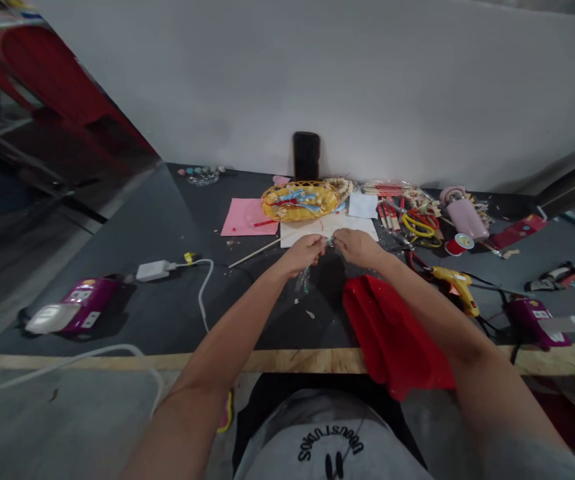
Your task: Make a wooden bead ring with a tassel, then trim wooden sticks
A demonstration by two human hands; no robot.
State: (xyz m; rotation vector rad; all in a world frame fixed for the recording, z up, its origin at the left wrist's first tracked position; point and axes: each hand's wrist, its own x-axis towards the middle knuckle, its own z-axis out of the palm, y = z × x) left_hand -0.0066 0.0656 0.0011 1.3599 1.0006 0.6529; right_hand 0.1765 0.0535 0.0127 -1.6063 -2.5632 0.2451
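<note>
Purple box: sits at the table's left end, its pale front toward the near left corner [85, 303].
White adapter: lies beside the box, with a white cable [201, 293] running from it over the near edge [155, 270].
Pink paper: flat on the table [242, 217], left of centre, a thin stick [255, 253] just in front of it.
Left hand: fingers drawn together in a pinch, no gap to speak of, apparently gripping the small piece [307, 253].
Small piece: between the two hands' fingertips, off the table and in front of the white paper [292, 233]; too small and covered to identify [328, 241].
Basket: yellow, beyond the hands, holding blue and red bits [292, 215].
Right hand: fingers curled and closed, tips meeting the piece's right end, seemingly gripping it too [356, 247].
Step in hand: judged to be fine fingertip work on the piece, both hands sharing it.
Next move: calls for a steady pinch and small, matched finger motions, as the piece could slip.
Red cloth: bunched over the near edge, under the right forearm [382, 313].
Scissors: yellow-handled, beyond that forearm [417, 225].
Glue gun: yellow, right of the cloth [457, 287].
Red spool: farther back, near the scissors [457, 245].
</note>
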